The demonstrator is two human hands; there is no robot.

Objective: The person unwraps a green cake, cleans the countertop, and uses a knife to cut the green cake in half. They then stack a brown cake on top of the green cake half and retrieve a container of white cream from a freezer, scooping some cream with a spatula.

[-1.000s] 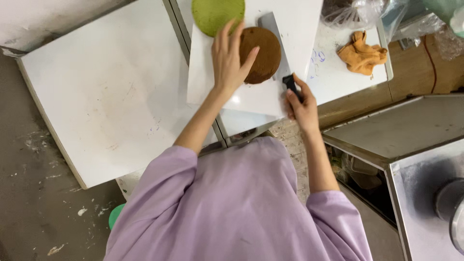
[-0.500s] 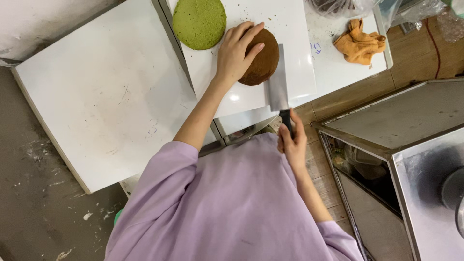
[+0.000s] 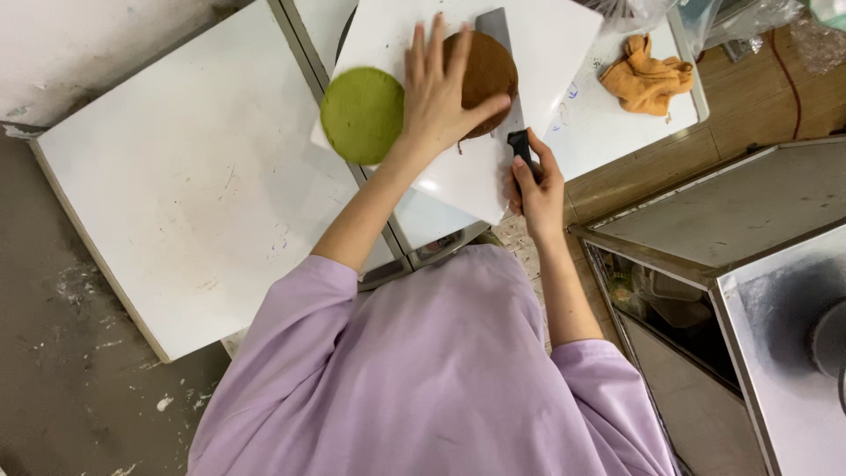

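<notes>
The brown cake round lies on the white board on the tabletop, a green round touching the board's left edge. Your left hand presses flat and open on the brown round; your right hand is closed around the knife. The blade runs close beside your left thumb, so a slip could nick it, I judge.
</notes>
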